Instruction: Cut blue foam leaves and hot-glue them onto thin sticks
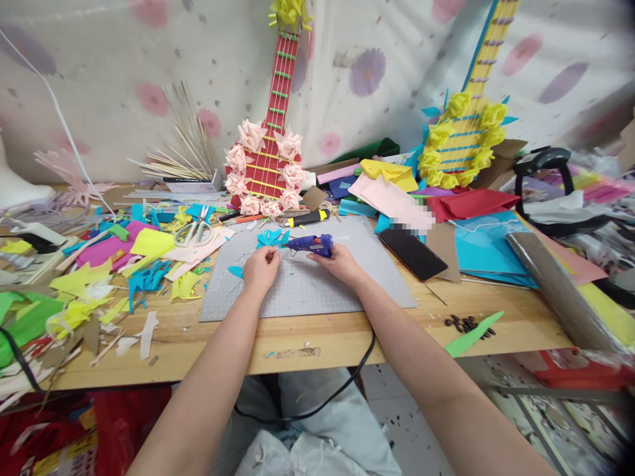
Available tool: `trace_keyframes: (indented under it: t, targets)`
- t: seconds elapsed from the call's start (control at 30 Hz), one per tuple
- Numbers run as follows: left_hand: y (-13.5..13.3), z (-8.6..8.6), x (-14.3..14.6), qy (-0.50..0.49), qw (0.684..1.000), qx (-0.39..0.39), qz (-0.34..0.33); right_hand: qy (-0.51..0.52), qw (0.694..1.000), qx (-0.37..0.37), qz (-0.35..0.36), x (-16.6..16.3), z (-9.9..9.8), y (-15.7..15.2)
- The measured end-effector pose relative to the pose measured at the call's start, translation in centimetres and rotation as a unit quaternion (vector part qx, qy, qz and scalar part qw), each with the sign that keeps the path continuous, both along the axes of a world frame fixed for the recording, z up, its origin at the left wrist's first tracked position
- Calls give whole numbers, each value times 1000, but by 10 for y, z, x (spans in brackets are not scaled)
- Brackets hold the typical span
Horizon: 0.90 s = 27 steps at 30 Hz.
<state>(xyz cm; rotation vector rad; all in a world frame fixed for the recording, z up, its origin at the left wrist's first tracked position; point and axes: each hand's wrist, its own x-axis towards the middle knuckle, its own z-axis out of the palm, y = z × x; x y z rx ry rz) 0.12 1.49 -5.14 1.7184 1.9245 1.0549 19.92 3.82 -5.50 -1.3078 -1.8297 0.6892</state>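
Observation:
My right hand (342, 262) is wrapped around a dark blue hot glue gun (316, 246), whose nozzle points left. Close to that nozzle, my left hand (262, 268) is closed in a pinch; what sits between its fingertips is too small to make out. Just beyond its fingers are bright blue paper petals (270, 237), and I cannot tell whether they are held. A single blue paper leaf (235, 272) lies left of my left hand. Both hands are over a grey cutting mat (317, 291).
A red paper guitar (262, 168) and a yellow one (461, 139) lean at the back. White-handled scissors (194, 235) and paper scraps (82, 281) are on the left. A yellow-black cutter (307, 218), a phone (414, 254) and coloured sheets (489, 248) lie beyond and right. The cord (342, 390) hangs over my lap.

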Motion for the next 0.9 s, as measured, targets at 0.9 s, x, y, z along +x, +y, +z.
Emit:
trace_keyframes:
  t: [0.9]
  targets:
    - [4,-8,-3,-164,983,62,-50,-108,954,-31,-277,69,0,29]
